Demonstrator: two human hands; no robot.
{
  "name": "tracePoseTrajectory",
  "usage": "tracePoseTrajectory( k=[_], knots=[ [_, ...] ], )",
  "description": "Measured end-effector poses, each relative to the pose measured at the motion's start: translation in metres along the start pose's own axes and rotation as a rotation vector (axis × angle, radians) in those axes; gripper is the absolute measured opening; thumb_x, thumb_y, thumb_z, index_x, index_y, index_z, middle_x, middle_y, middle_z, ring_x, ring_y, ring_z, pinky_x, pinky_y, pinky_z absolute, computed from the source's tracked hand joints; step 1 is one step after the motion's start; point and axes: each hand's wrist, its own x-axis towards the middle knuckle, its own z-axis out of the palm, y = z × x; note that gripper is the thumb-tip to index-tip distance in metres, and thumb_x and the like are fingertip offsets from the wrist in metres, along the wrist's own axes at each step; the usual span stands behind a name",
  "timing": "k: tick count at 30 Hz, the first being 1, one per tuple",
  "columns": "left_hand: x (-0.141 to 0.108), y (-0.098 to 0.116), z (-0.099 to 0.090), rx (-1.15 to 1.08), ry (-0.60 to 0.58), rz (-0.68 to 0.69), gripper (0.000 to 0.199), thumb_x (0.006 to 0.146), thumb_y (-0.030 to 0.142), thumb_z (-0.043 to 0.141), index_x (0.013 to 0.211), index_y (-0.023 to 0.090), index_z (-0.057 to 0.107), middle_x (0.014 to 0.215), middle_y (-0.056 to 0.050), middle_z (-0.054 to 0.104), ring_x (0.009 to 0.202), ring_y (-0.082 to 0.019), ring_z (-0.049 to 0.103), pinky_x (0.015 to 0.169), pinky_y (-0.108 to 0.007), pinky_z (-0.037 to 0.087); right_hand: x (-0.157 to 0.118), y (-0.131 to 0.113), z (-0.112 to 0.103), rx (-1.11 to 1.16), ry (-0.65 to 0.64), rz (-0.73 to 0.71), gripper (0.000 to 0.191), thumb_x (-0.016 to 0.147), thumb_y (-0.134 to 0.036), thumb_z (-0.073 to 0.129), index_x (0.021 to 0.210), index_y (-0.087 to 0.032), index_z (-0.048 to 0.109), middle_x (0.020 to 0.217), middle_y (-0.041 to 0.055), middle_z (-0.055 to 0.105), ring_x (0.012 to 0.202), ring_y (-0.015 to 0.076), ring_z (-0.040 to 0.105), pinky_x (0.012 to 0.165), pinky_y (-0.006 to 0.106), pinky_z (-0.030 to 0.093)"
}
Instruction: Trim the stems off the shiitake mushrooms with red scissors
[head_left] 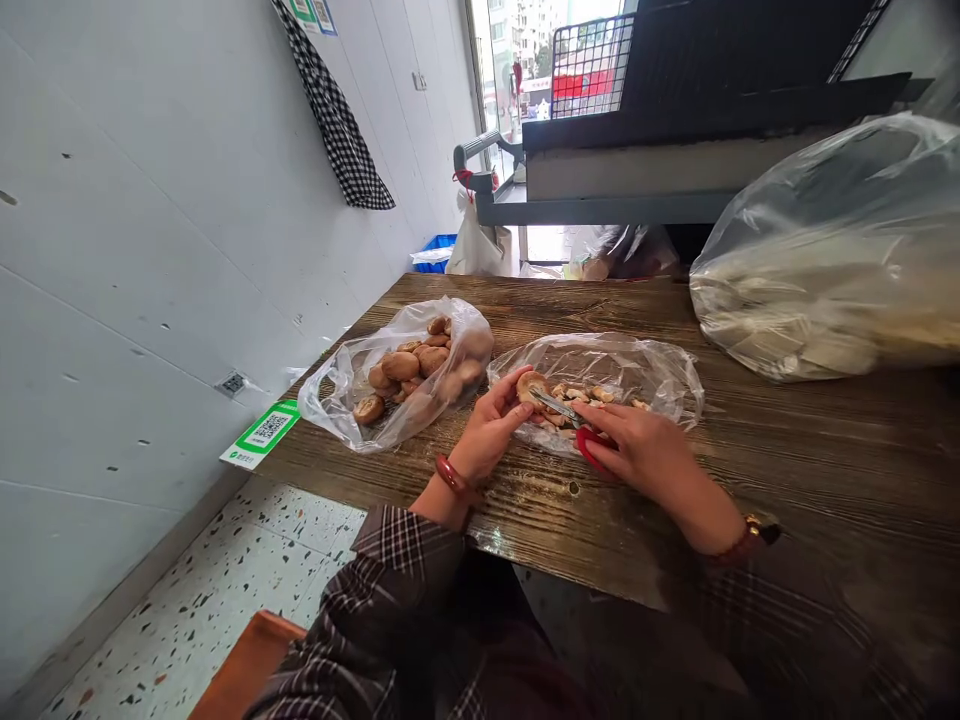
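Observation:
My left hand (489,430) holds a brown mushroom (533,388) with its pale underside turned up. My right hand (637,445) grips red-handled scissors (590,452), and their metal blades reach over the mushroom's underside. Beneath both hands lies an open clear plastic bag (667,375) with several small cut mushroom pieces (600,395) in it. To the left, another clear bag (341,395) lies open on its side, holding several whole brown mushrooms (401,366).
The dark wooden table (810,450) has a green QR card (262,435) at its left corner. A big clear bag of pale food (802,300) stands at the right. Behind the table are a grey metal frame (600,208) and a blue crate (435,255).

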Motion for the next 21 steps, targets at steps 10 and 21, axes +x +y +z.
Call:
tracePoseTrajectory(
  k=[10, 21],
  knots=[
    [-0.0030, 0.0022, 0.0015, -0.081, 0.005, -0.053, 0.062, 0.082, 0.037, 0.085, 0.139, 0.023, 0.067, 0.126, -0.008, 0.071, 0.103, -0.021, 0.067, 0.087, -0.034, 0.061, -0.0013, 0.0015, 0.0081, 0.184, -0.008, 0.047, 0.044, 0.097, -0.022, 0.061, 0.141, -0.025, 0.066, 0.127, 0.0082, 0.077, 0.097, 0.0240, 0.078, 0.078, 0.034, 0.060],
    [-0.0033, -0.0010, 0.0019, -0.057, 0.023, -0.055, 0.062, 0.081, 0.036, 0.086, 0.139, 0.023, 0.067, 0.127, -0.008, 0.071, 0.096, -0.019, 0.068, 0.083, -0.033, 0.061, -0.0006, -0.0019, 0.0087, 0.123, -0.016, 0.063, 0.043, 0.096, -0.024, 0.063, 0.139, -0.028, 0.068, 0.121, 0.0078, 0.079, 0.097, 0.0249, 0.077, 0.075, 0.033, 0.059]
  ],
)
